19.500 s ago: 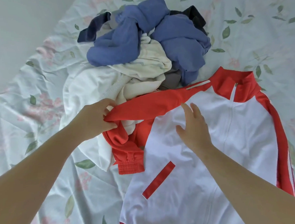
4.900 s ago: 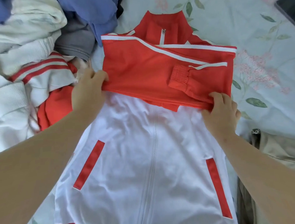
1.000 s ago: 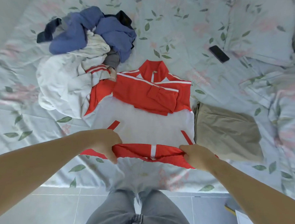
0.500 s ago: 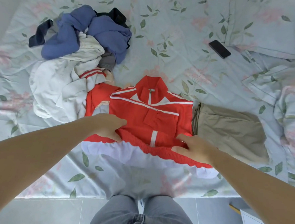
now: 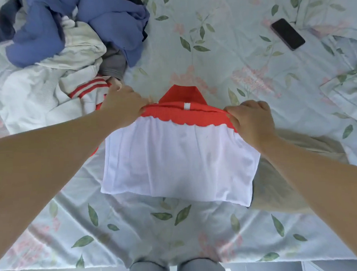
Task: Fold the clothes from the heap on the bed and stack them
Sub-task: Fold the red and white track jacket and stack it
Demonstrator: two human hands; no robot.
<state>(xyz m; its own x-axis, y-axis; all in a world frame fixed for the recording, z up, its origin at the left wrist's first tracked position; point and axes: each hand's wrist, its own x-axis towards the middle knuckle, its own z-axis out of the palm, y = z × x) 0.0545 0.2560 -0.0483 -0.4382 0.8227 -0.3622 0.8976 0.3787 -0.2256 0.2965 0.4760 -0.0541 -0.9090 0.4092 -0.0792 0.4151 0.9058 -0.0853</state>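
The red and white jacket (image 5: 179,164) lies folded in half on the bed, white back side up, its red hem band laid up against the red collar. My left hand (image 5: 123,105) grips the hem's left corner and my right hand (image 5: 250,120) grips its right corner. The heap of clothes (image 5: 67,44), blue, white, cream and grey, sits at the far left. A folded beige garment (image 5: 278,184) lies to the right of the jacket, partly under my right forearm.
A black phone (image 5: 287,34) lies on the floral sheet (image 5: 210,52) at the far right. A pillow and bunched bedding sit at the right edge. The bed's near edge runs along the bottom, with my legs and the tiled floor below.
Both hands have carried the red hem band away from me up to the collar, folding the jacket in half. The view has moved closer to the bed.
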